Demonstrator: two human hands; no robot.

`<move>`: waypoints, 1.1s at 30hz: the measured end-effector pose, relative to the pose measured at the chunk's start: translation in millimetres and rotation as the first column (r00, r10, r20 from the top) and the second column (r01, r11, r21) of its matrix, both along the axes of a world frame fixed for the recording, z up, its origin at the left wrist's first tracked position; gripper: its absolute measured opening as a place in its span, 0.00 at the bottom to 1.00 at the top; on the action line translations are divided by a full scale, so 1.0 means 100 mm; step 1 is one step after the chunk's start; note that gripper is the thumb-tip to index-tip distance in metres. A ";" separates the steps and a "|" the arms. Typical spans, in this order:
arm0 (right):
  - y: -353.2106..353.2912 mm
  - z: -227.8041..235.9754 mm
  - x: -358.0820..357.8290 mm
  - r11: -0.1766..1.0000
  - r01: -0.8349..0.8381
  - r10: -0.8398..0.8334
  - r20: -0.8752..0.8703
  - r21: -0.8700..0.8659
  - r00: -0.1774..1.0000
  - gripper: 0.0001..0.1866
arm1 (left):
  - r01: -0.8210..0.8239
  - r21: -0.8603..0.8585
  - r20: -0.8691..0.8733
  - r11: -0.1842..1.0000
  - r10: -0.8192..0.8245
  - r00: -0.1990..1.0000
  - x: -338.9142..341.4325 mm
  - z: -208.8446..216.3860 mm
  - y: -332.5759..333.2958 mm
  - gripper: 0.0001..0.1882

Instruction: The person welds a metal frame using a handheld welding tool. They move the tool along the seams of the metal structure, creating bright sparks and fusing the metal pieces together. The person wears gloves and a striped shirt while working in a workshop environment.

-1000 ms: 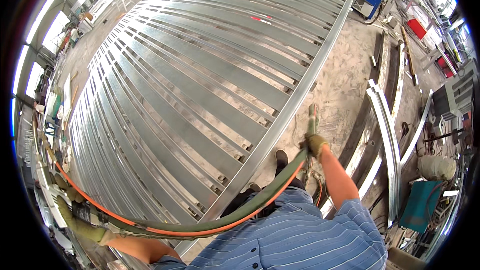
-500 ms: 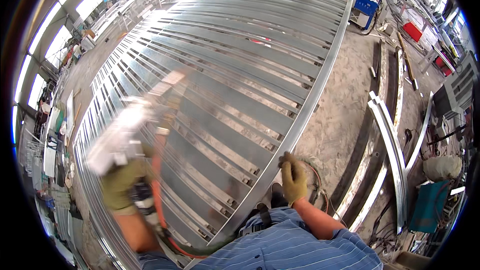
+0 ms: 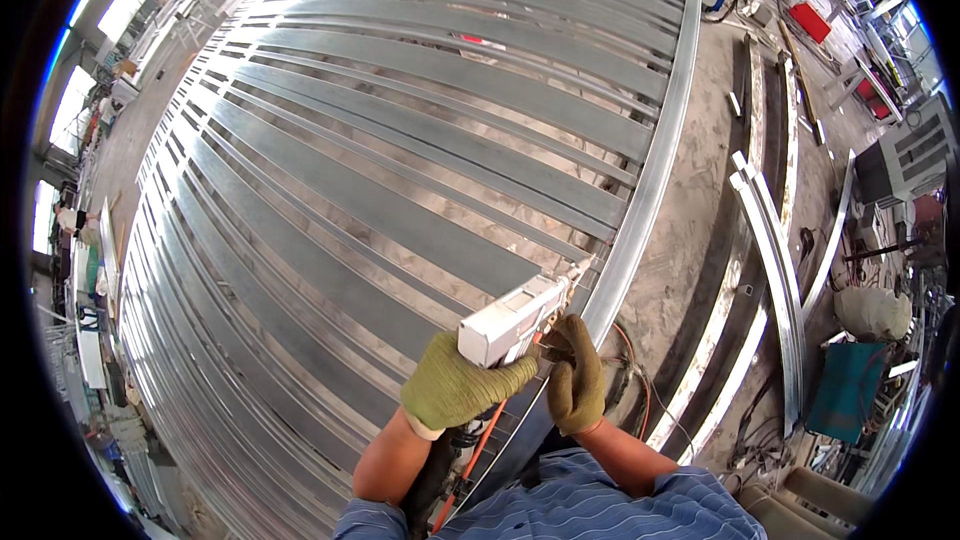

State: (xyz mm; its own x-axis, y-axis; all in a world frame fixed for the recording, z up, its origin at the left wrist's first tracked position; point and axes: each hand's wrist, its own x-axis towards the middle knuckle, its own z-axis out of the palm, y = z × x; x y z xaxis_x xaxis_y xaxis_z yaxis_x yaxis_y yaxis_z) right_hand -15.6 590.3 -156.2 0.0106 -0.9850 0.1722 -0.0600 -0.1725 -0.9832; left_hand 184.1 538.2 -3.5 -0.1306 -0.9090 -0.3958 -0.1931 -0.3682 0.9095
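In my gloved left hand is a white, boxy welding gun, its thin nozzle pointing away to the right. An orange hose trails from it toward my body. Close beside the gun's front end, my gloved right hand has its fingers curled; whether they grip the gun or some small piece is hidden. Beneath both hands lies a large slatted metal panel of parallel silvery strips. The nozzle tip reaches the strip ends near the panel's straight edge rail.
Right of the panel, long metal beams and curved-looking silvery profiles lie on the floor. Farther right are a teal box and a grey machine. Cables run on the floor near my right hand. A red box stands beyond.
My left hand has swung the welding gun from the left over to the edge rail, beside my right hand. My right hand has moved slightly nearer my body. The view has shifted too.
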 end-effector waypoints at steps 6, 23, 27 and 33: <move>-0.05 0.11 -0.04 0.993 -0.092 0.101 -0.130 0.076 0.986 0.40 | 0.050 0.067 0.057 0.996 -0.054 0.997 0.04 -0.14 -0.11 0.28; 0.02 -0.10 -0.04 1.000 -0.026 0.027 -0.058 0.012 0.998 0.36 | 0.184 -0.007 0.089 0.983 -0.182 0.979 -0.06 -0.28 -0.18 0.33; 0.00 -0.10 -0.05 0.998 -0.025 0.018 -0.130 -0.055 0.991 0.36 | 0.150 0.016 0.038 0.989 -0.150 0.988 -0.05 -0.31 -0.22 0.34; -0.01 -0.04 -0.06 0.998 -0.035 0.027 -0.178 -0.043 0.984 0.37 | 0.105 0.037 -0.006 0.994 -0.105 0.994 -0.04 -0.32 -0.25 0.34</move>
State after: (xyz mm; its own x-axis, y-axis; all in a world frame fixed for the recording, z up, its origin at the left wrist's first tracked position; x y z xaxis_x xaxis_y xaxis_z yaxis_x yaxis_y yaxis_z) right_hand -21.5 589.3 -160.6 0.0756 -0.9749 0.2095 -0.2267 -0.2214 -0.9485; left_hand 180.5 513.3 -35.8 -0.2264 -0.8748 -0.4284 -0.2290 -0.3797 0.8963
